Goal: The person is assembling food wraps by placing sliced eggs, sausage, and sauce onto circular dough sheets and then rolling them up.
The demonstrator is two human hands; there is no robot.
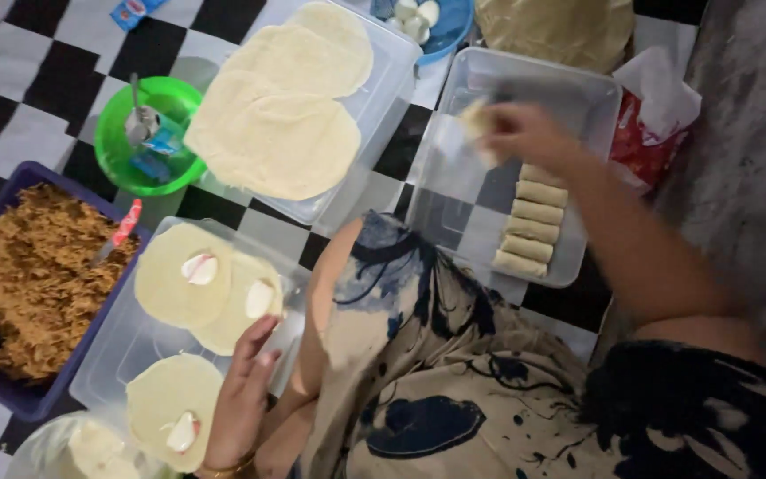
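Head view, only angle going here. Right hand [518, 133] up at about 1 o'clock, hovering over the clear tray [596, 89], fingers pinched narrow around a freshly rolled wrap [476, 120]. A bit motion-blurred, so hard to tell how firm that pinch is. Row of finished rolls [532, 222] lined up along the tray's right side, just below the hand, five or so, packed touching each other.

Left hand [243, 395] down at 7 o'clock, fingers spread loose, holding nothing, fingertips resting at the edge of a flat wrapper [241, 306] in the near clear container [99, 372]. Three wrappers in there, each with a pale dab on it. Blue tub of shredded brown filling [33, 275] at 9 o'clock, with a red-handled utensil [119, 232] stuck in it. Green bowl [148, 133] with a spoon at 11, stack of plain wrappers [281, 115] at 12.

Risks, guessing from the layout:
- Loose pinch on the roll, so could unroll or spill filling before landing.
- Dropping it crooked on the row, could knock the neat rolls apart.
- Eyes on the tray, left fingers blind on that thin wrapper: easy tear or a smeared dab.
- Loose patterned clothing right beside the near container, could drag across the wrappers.
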